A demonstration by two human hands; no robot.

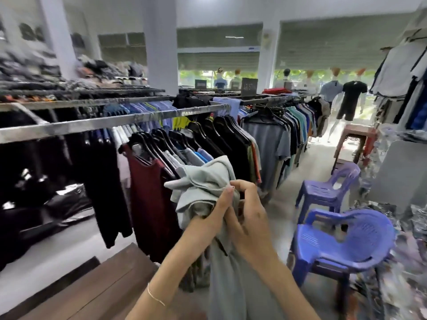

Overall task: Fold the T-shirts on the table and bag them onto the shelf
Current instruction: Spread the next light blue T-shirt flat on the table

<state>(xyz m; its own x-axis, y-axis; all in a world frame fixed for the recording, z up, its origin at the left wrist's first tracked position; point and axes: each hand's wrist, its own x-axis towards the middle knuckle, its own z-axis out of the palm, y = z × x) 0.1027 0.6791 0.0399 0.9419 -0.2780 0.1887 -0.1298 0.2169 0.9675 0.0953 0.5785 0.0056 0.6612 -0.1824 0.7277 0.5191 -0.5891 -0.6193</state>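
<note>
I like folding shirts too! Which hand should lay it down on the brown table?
Probably the left hand: it grips the grey T-shirt on the side of the brown table. The right hand is farther.

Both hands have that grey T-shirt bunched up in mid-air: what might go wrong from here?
1. The light grey T-shirt is crumpled between the left hand and right hand; folding it like this may set creases.
2. Its hanging tail may snag the rack of dark hung shirts or the purple plastic chair nearby.
</note>
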